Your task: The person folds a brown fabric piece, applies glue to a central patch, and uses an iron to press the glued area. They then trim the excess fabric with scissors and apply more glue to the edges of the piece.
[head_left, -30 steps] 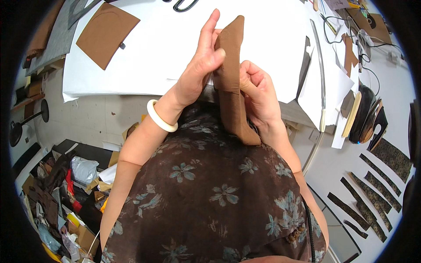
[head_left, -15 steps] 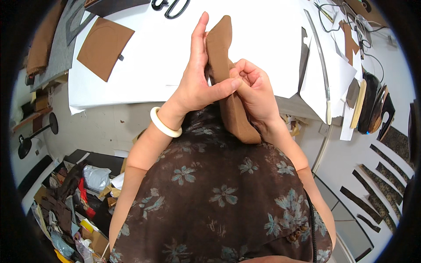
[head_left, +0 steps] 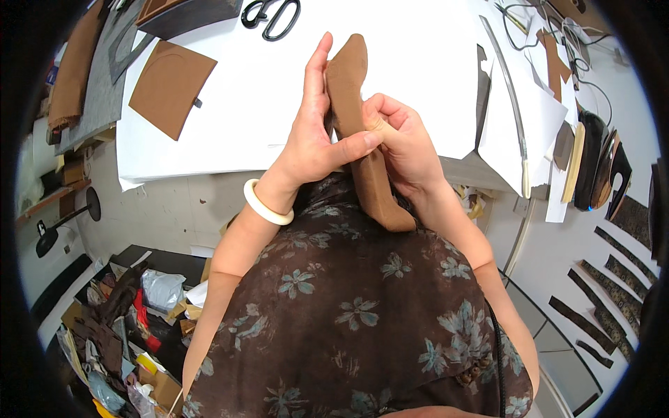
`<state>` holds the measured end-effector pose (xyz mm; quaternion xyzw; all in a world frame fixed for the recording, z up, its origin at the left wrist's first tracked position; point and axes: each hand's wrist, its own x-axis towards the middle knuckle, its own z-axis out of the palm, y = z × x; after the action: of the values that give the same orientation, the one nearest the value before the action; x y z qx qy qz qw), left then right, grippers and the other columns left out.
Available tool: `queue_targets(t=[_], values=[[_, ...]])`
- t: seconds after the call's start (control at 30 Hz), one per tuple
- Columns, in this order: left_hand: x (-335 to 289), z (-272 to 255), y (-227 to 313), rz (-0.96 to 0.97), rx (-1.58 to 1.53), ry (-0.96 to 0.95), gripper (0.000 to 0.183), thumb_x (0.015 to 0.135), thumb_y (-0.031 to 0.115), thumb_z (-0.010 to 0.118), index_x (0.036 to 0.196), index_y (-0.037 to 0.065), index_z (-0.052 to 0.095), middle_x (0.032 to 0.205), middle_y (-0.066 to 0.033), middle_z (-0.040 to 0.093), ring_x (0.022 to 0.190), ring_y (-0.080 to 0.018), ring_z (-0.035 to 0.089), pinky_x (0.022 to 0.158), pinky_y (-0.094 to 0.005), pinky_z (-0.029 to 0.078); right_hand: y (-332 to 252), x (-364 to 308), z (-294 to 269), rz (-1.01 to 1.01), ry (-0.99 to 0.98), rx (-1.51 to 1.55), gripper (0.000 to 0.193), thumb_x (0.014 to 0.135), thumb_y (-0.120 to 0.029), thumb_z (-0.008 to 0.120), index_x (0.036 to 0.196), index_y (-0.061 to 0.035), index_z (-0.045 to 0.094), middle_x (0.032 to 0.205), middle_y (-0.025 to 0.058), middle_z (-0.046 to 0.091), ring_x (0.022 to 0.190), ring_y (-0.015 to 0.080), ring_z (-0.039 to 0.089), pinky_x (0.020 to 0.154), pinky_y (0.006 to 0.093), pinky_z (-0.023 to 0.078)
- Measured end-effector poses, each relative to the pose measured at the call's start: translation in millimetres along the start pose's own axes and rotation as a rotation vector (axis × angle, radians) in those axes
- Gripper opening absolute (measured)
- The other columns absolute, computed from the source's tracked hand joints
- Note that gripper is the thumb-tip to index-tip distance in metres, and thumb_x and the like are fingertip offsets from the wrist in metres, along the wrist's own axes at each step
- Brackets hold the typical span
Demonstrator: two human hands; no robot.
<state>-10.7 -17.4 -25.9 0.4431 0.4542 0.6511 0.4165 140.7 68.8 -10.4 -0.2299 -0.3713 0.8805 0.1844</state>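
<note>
A long, curved brown cloth piece (head_left: 346,87) is held upright in front of my body, over the table's near edge. It looks folded or shaped, and its lower end (head_left: 392,217) rests near my dark flowered top. My left hand (head_left: 311,132) lies along its left side with straight fingers, thumb laid across the front. At its right edge, my right hand (head_left: 404,143) pinches the cloth between thumb and curled fingers. The two thumbs meet near the middle of the piece. Part of the cloth behind my hands is hidden.
White paper covers the table (head_left: 230,118). A brown square of cloth (head_left: 172,88) lies at left, black-handled scissors (head_left: 281,21) beyond. A long metal ruler (head_left: 512,97) and paper pieces (head_left: 533,118) lie at right. Scraps (head_left: 115,327) crowd the lower left; dark strips (head_left: 582,324) line the right.
The view has shifted a little, showing more of the scissors. The cloth piece is turned slightly, its front more toward me, and my right thumb and fingers are closed more tightly at its edge.
</note>
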Motion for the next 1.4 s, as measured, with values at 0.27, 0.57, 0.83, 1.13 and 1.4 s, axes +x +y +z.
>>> queue_targets(t=[0.27, 0.57, 0.83, 1.13, 1.4], values=[[2, -11, -7, 0.107, -0.171, -0.022, 0.094, 0.1, 0.039, 0.076, 0.168, 0.004, 0.02, 0.155, -0.0151, 0.046, 0.143, -0.0222, 0.046, 0.119, -0.0365, 0.037, 8, 1, 3, 0.0, 0.032, 0.018, 0.022, 0.106, -0.026, 0.069, 0.1, -0.0051, 0.065, 0.09, 0.0022, 0.072, 0.076, 0.0074, 0.066, 0.07, 0.0234, 0.055], [4, -3, -5, 0.058, -0.199, 0.1, 0.072, 0.106, 0.04, 0.066, 0.161, 0.004, 0.037, 0.141, -0.0102, 0.056, 0.126, -0.0159, 0.054, 0.108, -0.0317, 0.044, 5, 1, 4, 0.03, 0.013, 0.023, 0.022, 0.104, -0.027, 0.072, 0.098, -0.0064, 0.064, 0.09, 0.0021, 0.071, 0.076, 0.0087, 0.066, 0.072, 0.0251, 0.056], [10, 1, 3, -0.055, -0.25, 0.175, 0.054, 0.109, 0.04, 0.061, 0.151, 0.007, 0.052, 0.114, -0.0005, 0.063, 0.103, -0.0072, 0.056, 0.094, -0.0242, 0.046, 4, 4, 2, 0.049, -0.021, 0.064, 0.022, 0.101, -0.026, 0.074, 0.096, -0.0074, 0.064, 0.089, 0.0011, 0.07, 0.08, 0.0093, 0.066, 0.076, 0.0262, 0.055], [14, 4, 8, -0.135, -0.372, 0.261, 0.046, 0.109, 0.041, 0.061, 0.139, 0.006, 0.063, 0.113, 0.0002, 0.066, 0.102, -0.0066, 0.058, 0.091, -0.0245, 0.048, 5, 8, -3, 0.099, -0.036, 0.036, 0.023, 0.1, -0.026, 0.075, 0.087, -0.011, 0.063, 0.085, -0.003, 0.068, 0.073, 0.005, 0.059, 0.066, 0.0214, 0.045], [14, 6, 9, -0.161, -0.392, 0.27, 0.048, 0.107, 0.044, 0.064, 0.135, 0.005, 0.064, 0.112, -0.0017, 0.068, 0.097, -0.0071, 0.06, 0.085, -0.0232, 0.05, 0, 3, 0, 0.128, -0.036, -0.034, 0.025, 0.101, -0.033, 0.075, 0.093, -0.01, 0.067, 0.088, -0.0025, 0.07, 0.074, 0.0045, 0.061, 0.069, 0.0222, 0.048]])
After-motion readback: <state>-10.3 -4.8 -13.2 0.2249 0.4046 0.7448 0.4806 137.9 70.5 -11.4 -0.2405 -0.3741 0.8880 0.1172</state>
